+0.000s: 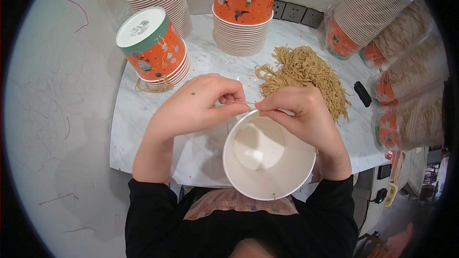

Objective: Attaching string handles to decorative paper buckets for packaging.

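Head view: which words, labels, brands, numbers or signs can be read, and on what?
None can be read.
Front left cup: fine dark print on its white base, too small.
Middle stack: pictures on orange; any lettering too small.
Bagged cups: too blurred.
Shirt: patterned panel, too blurred.
Open cup: no print visible on its white inside.

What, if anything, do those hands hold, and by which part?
Left hand and right hand pinch a tan cord, a short stretch showing between them, beside the white tub.
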A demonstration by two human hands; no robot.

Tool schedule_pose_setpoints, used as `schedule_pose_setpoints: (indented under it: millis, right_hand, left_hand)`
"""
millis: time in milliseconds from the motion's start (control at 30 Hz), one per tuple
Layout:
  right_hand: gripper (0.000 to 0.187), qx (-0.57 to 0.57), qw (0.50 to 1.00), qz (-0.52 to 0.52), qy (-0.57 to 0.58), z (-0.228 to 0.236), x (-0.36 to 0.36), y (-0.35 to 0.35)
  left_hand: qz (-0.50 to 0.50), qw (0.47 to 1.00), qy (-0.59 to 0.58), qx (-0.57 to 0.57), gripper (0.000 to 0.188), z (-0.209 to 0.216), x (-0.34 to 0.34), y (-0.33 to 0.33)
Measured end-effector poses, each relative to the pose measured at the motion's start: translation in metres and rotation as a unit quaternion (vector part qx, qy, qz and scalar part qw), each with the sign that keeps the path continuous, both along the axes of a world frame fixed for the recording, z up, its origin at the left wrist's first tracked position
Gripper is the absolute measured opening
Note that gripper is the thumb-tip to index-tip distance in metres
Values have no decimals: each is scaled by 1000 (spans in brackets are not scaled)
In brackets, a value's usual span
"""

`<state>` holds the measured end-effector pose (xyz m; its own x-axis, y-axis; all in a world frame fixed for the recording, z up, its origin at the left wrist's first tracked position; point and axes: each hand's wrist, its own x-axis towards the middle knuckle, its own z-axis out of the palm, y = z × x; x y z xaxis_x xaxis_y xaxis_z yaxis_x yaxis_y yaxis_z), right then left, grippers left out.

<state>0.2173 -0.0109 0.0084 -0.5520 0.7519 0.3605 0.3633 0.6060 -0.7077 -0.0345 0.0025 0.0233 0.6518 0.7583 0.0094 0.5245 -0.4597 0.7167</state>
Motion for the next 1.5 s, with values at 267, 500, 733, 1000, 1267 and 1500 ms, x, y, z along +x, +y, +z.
schedule_pose_setpoints:
  millis: [267, 500, 733, 1000, 1267, 1500]
  right_hand:
    - [12, 7, 999, 1, -52, -7, -5, 4]
    - [9, -12, 999, 29, 13, -2, -5, 7]
    - [7, -42, 995, 1, 86, -5, -4, 12]
    - [9, -184, 973, -68, 120, -5, -2, 15]
    - [13, -4, 989, -151, 3, -8, -8, 12]
    - [11, 41, 994, -98, -4, -5, -9, 7]
  left_hand:
    - [-11, 919, -298, -259, 13, 4, -6, -1]
    - [86, 861, -352, -357, 16, -13, 15, 10]
    - [128, 947, -224, -192, 19, -14, 15, 6]
    - [145, 984, -106, -10, 10, -11, 20, -5]
    - [140, 972, -164, 94, 12, -22, 29, -2]
    - [162, 965, -198, -61, 11, -25, 28, 7]
